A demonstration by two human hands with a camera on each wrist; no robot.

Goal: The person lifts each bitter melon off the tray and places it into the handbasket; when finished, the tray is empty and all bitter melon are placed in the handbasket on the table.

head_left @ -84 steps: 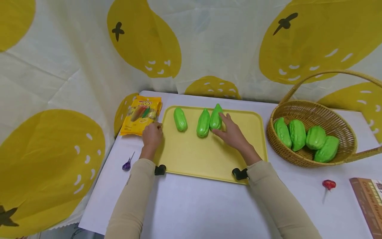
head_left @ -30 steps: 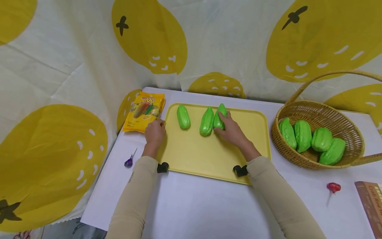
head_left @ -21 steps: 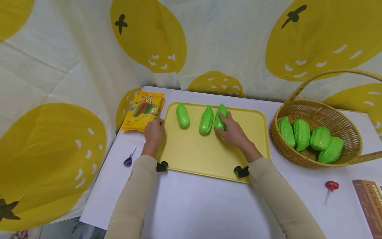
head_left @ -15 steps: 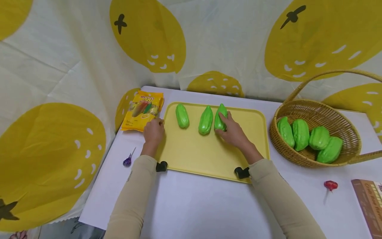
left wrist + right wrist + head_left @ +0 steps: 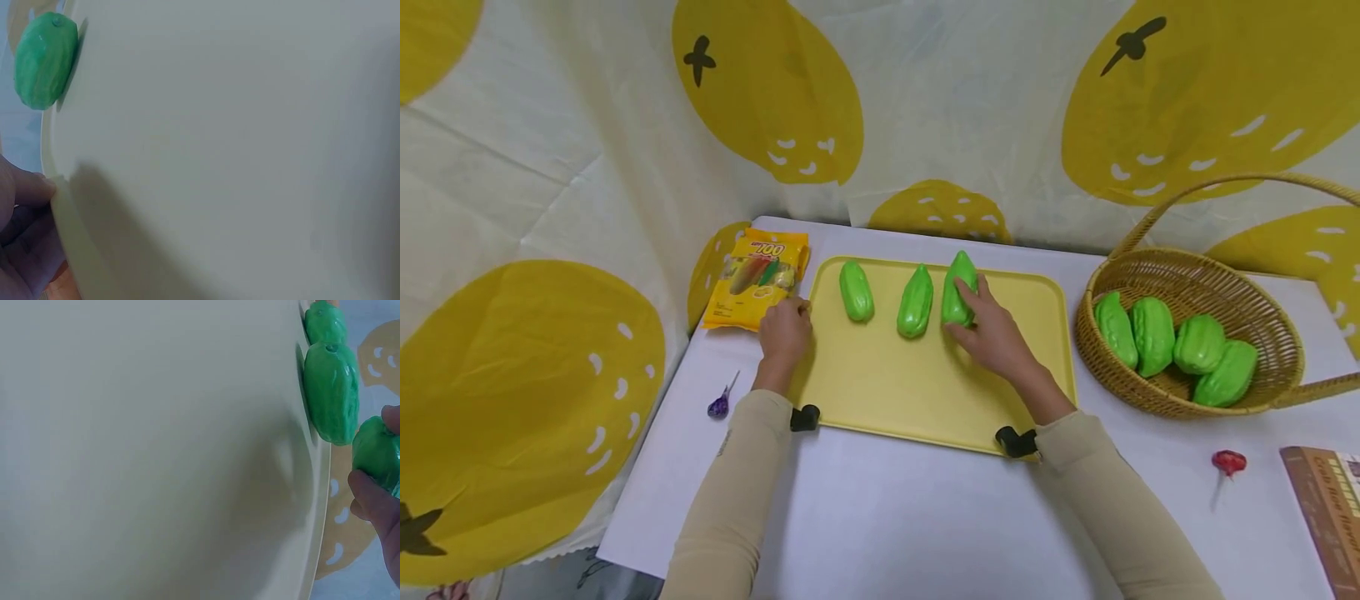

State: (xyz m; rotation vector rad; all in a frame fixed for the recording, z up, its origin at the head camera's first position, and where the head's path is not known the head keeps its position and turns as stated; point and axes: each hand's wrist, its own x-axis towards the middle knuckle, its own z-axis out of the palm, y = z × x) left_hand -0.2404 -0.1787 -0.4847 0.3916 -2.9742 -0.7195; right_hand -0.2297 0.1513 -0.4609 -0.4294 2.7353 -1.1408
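My right hand grips a glossy green ridged fruit with a pointed tip, thumb on one side and fingers on the other. In the right wrist view this held fruit appears raised over the far rim. Two similar fruits lie on the yellow tray: a middle fruit just left of the held one, and a left fruit. At the tray's left edge my left hand pinches the rim; its thumb presses on top in the left wrist view.
A wicker basket with several green fruits stands right of the tray. Left of it lie a yellow candy bag and a purple lollipop. A red lollipop and a brown box lie front right. A patterned cloth hangs behind.
My right hand has closed round the right-hand fruit and lifted it, shifting it away from the middle fruit, so a gap now shows between them. The left hand stays at the tray's rim.
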